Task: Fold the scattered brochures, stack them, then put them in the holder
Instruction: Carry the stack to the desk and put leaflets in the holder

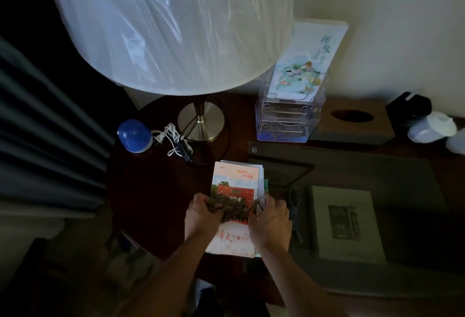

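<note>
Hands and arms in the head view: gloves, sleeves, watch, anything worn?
Nothing worn that shows. The left hand and right hand are bare, with no gloves. Both forearms are bare as far as the bottom of the frame, with no sleeve cuff, watch or band visible. The light is dim, so small items like rings cannot be ruled out.

Head view – steep downward, close over table [156, 203].

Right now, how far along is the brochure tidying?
Folding and stacking look done: the stack sits squared on the table, gripped by the left hand and right hand. One brochure stands in the holder already. Left: putting the stack in.
</note>
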The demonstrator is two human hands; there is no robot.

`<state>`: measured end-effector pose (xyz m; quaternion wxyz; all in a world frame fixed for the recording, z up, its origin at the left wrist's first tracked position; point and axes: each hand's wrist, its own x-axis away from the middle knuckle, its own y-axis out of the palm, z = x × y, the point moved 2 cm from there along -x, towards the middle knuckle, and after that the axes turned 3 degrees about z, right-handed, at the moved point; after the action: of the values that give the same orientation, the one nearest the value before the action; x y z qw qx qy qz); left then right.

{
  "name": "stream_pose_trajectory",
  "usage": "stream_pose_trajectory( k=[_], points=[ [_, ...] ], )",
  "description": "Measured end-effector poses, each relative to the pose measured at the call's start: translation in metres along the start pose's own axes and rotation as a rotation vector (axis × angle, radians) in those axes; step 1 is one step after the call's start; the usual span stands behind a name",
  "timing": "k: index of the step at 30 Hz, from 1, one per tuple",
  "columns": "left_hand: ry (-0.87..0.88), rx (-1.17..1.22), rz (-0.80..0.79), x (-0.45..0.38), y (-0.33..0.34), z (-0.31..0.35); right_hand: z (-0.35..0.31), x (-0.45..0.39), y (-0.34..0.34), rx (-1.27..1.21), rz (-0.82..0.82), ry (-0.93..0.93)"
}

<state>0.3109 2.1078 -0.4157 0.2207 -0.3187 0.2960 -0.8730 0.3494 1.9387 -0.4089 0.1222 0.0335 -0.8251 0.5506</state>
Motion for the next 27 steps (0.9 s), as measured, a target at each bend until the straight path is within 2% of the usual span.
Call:
stream_pose_trajectory(
  k=[8, 11, 13, 16, 19, 23, 27],
  points=[
    [0.063, -0.022, -0.004, -0.001, -0.011, 0.017, -0.002, -0.004, -0.001, -0.143, -0.105, 0.046],
    [0.113, -0.163, -0.063, 0.009, 0.0, 0.025, -0.006, -0.007, 0.003, -0.254, -0.157, 0.123],
    [0.063, -0.203, -0.081, 0.019, 0.009, 0.029, -0.008, -0.008, 0.007, -0.289, -0.144, 0.171],
    [-0.017, -0.082, -0.06, 0.027, 0.016, 0.032, -0.008, -0.007, 0.01, -0.393, -0.121, 0.256],
    [-0.018, 0.067, -0.001, 0.028, 0.015, 0.035, -0.004, -0.011, 0.009, -0.5, -0.144, 0.338],
    [-0.022, 0.092, 0.092, 0.029, 0.009, 0.045, 0.001, -0.018, 0.005, -0.578, -0.189, 0.43],
    [-0.038, 0.289, 0.052, 0.022, 0.001, 0.057, -0.005, -0.017, -0.008, -0.69, -0.213, 0.435]
  ],
)
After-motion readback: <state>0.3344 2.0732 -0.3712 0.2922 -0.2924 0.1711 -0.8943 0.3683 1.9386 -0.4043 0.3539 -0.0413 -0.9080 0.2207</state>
